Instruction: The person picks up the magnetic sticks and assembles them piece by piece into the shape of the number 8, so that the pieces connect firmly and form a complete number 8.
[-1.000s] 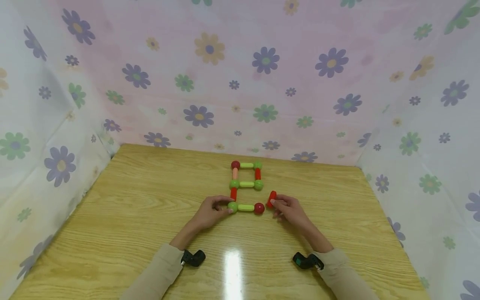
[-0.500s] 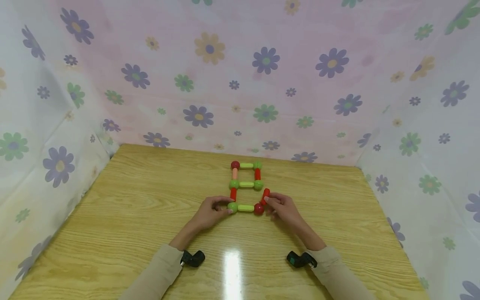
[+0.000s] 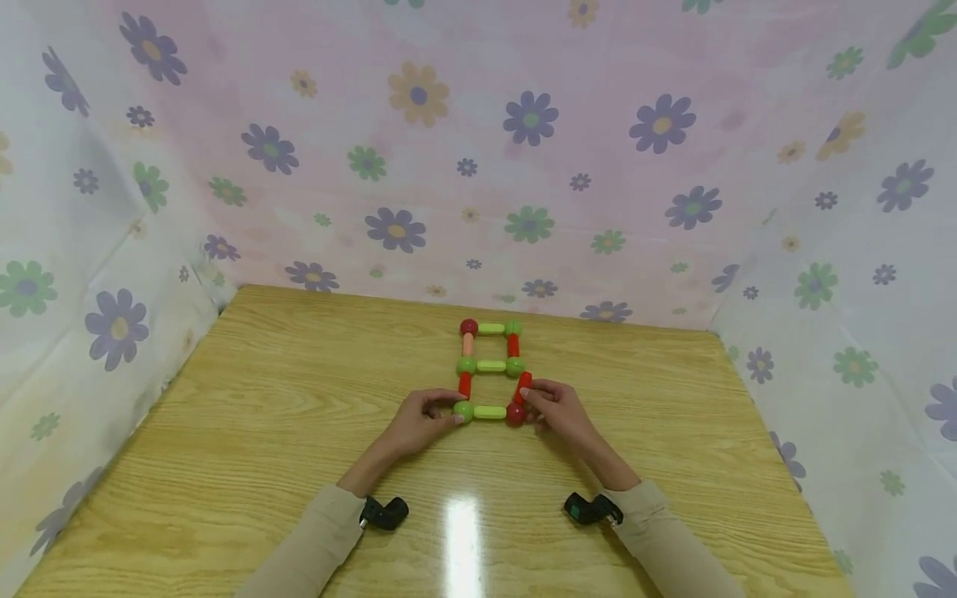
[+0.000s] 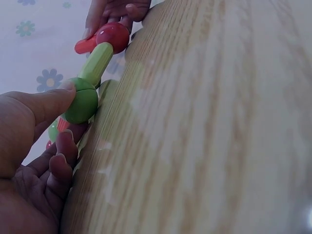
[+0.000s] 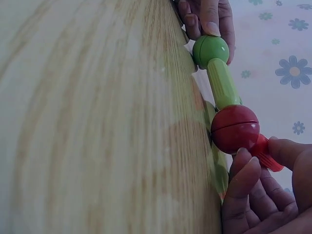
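Left hand (image 3: 420, 418) pinches the green ball (image 3: 463, 410) at the near left corner of the toy frame, thumb on top. Right hand (image 3: 557, 409) grips a red rod (image 3: 522, 387), tilted, its lower end against the red ball (image 3: 514, 414). A green rod (image 3: 489, 412) joins those 2 balls. The frame lies on the wooden surface (image 3: 262, 415), mid-way across, flowered cloth (image 3: 419, 149) behind.

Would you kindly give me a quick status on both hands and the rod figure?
Left hand pinches green ball. Right hand holds red rod against red ball. Figure's lower right side not yet closed. Nothing in the way.
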Motion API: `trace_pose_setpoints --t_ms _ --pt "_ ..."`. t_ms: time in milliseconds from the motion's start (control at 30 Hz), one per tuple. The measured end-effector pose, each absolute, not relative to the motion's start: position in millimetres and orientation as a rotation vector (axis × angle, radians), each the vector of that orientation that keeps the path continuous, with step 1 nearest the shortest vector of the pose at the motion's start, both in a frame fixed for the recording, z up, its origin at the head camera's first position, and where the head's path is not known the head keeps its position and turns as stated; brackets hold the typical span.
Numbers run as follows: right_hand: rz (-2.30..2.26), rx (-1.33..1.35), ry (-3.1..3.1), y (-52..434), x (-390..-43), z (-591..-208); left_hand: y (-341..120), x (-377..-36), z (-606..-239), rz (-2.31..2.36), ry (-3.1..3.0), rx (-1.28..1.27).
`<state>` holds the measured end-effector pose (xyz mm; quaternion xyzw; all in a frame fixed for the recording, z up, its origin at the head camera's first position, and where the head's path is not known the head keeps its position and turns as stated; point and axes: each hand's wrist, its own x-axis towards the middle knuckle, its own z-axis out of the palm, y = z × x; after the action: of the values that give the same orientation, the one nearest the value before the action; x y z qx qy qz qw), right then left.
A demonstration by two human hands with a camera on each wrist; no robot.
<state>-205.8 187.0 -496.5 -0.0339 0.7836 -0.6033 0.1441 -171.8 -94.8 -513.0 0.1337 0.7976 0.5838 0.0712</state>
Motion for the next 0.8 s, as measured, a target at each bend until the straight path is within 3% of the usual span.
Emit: trace_pose_setpoints --t_ms 800 --pt "-1.654 -0.061 2.339 182 -216 -494 -96 -173 -515 1.753 2.417 0.408"
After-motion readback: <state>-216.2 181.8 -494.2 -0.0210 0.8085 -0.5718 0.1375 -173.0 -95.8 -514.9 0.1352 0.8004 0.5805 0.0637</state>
